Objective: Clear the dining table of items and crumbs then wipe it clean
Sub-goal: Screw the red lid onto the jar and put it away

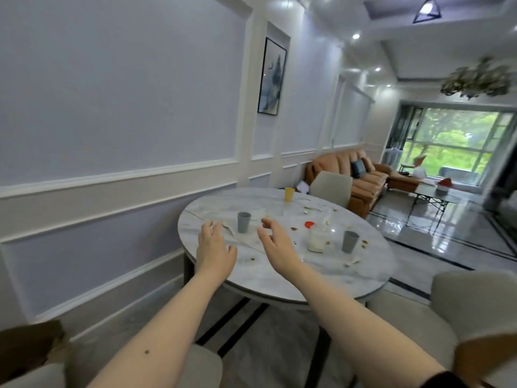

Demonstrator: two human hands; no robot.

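The round grey-veined marble worktop (279,278) carries scattered brown crumbs (363,242), crumpled pale paper scraps (240,233) and several vessels. A grey plastic cup (243,222) stands upright near the far left, directly beyond and between the two hands. A second grey cup (349,241) stands upright to the right, just beside a clear glass jar (317,238) with whitish residue. A yellow cup (289,194) stands at the far edge; a small red lid (309,224) lies flat mid-surface. The left hand (214,249) and right hand (275,242) hover over the near edge, fingers (209,228) spread and loosely curled, grasping nothing and touching no item. The paper scraps lie lengthwise between the fingertips.
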